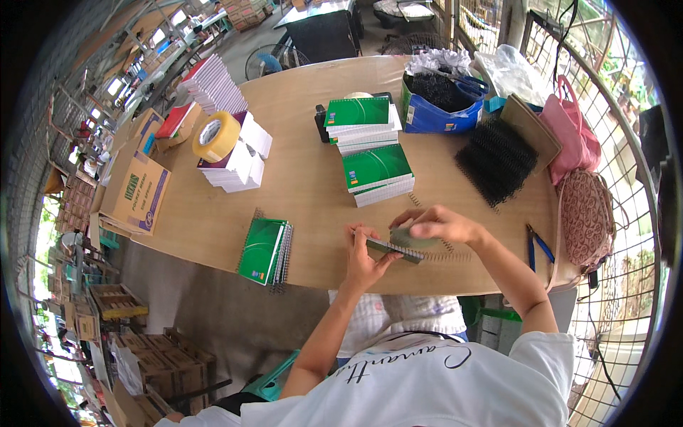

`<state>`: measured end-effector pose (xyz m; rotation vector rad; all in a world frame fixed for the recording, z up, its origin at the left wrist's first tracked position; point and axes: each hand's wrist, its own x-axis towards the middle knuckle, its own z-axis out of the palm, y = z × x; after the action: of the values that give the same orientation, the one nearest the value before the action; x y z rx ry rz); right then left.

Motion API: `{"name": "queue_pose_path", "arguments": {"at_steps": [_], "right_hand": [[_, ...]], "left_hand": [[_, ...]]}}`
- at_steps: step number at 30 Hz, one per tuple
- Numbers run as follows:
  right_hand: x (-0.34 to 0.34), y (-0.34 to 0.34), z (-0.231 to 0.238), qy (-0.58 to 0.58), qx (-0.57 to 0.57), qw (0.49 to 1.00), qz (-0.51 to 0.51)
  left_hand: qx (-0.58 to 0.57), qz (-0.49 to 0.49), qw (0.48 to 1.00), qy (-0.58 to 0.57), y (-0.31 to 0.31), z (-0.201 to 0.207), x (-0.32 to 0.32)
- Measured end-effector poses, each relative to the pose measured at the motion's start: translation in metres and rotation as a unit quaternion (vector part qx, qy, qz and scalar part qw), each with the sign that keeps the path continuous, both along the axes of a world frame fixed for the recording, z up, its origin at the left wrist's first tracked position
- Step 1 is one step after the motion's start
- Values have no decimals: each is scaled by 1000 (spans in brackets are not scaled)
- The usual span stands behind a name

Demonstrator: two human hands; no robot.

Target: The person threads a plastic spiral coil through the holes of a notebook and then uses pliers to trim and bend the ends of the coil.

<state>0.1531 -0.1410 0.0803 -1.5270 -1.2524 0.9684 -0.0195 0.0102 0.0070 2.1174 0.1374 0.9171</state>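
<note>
My left hand (365,262) is closed on a small notebook (386,246), held on its edge above the near side of the table. From its right end a thin wire coil (448,257) sticks out. Over the notebook's right part, my right hand (447,225) bends its fingers beside a blurred grey-green flap; motion smears the thumb, so its grip is unclear. Loose coil lies near that hand. To the left rests a stack of green spiral notebooks (263,249). Beyond my hands stand a nearer pile of green-covered notebooks (377,171) and a farther pile (359,117).
Yellow tape roll (216,136) tops white paper blocks at left, near a cardboard box (135,186). Black coils (496,160) lie at right, behind blue-handled pliers (538,245). A blue bin (437,112), pink bag (569,135) and patterned pouch (585,217) line the far and right edges.
</note>
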Motion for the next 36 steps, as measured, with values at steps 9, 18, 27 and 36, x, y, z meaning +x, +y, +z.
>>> {"name": "queue_pose_path", "arguments": {"at_steps": [9,18,27,36], "right_hand": [[-3,6,-1,-72,-21,997,-22],[3,10,-3,72,74,995,-19],[-5,28,-7,-167,-22,986,-14],[-12,4,6,-333,92,919,-192]], "left_hand": [[-362,-103,926,12,38,-22,-12],[-384,-152,911,-3,40,-19,-3],[-421,-170,891,3,37,-6,-1],[-417,-160,895,9,39,9,-7]]}}
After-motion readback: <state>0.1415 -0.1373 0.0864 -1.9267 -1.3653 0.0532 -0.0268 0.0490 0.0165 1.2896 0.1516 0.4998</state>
